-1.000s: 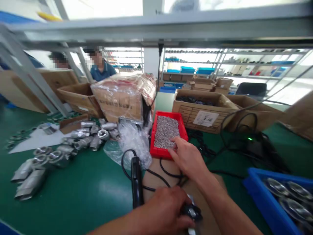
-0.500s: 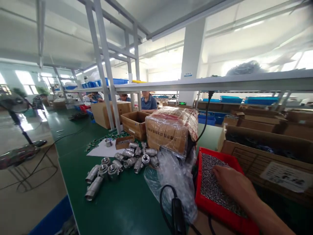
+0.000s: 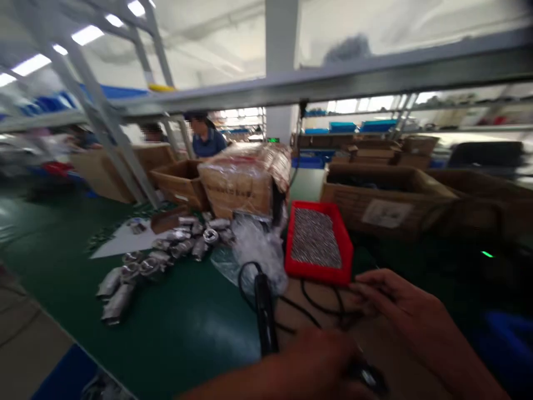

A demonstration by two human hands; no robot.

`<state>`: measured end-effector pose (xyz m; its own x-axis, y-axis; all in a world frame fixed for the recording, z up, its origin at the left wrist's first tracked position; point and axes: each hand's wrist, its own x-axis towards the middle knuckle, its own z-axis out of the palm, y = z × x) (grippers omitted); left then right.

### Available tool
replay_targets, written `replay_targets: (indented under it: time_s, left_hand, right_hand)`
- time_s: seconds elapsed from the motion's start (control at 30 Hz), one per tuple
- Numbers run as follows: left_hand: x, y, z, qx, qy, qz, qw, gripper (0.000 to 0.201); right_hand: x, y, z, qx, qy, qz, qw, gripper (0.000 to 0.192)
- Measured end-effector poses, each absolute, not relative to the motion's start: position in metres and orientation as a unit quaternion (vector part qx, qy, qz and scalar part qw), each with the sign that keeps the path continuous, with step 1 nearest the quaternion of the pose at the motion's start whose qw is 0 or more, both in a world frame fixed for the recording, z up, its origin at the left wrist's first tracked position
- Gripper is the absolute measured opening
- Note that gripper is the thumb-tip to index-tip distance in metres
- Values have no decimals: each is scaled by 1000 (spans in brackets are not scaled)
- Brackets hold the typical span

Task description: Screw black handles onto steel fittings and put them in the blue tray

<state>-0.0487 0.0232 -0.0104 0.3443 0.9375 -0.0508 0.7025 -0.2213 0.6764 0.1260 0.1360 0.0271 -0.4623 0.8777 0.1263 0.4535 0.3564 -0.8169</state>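
Observation:
My right hand (image 3: 403, 303) is just beyond the near right corner of the red tray (image 3: 352, 261). Its thumb and fingers are pinched together, and anything between them is too small to make out. The tray holds a heap of small silver metal pieces (image 3: 314, 239). Low in the view, my left hand (image 3: 320, 355) is smeared by motion, its fingers mostly hidden. Close to it is a dark object with a shiny spot (image 3: 368, 379); whether the hand grips it cannot be told. A black corded cylindrical tool (image 3: 264, 311) lies left of the tray.
Several metal valve bodies (image 3: 119, 300) lie on the green bench (image 3: 200, 333). Crumpled clear plastic (image 3: 258, 244) sits before a wrapped carton (image 3: 235, 191). An open carton (image 3: 387, 194) stands behind the tray. A shelf beam (image 3: 250, 94) crosses above; a co-worker (image 3: 206, 139) is across the bench.
My right hand has left the metal pieces in the tray and come nearer, past the tray's corner. My left hand has come into view at the bottom. The camera has turned right.

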Motion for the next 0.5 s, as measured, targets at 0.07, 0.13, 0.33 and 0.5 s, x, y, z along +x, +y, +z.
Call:
replay_targets:
  time_s: [0.07,0.13,0.33,0.5]
  left_hand:
    - [-32,18,-19,751,540,206,320,35]
    - [-28,19,-28,743,552,221,306,34]
    - [-31,24,-36,750,537,232,310,33]
    - [-30,22,-37,750,538,238,304,31]
  right_hand:
    - [143,113,25,-437,-742,413,296,29]
    - [158,100,15,-446,-720,442,294,24]
    - [188,77,-12,-419,-734,468,257,5]
    - [184,76,-19,-381,-739,508,225,5]
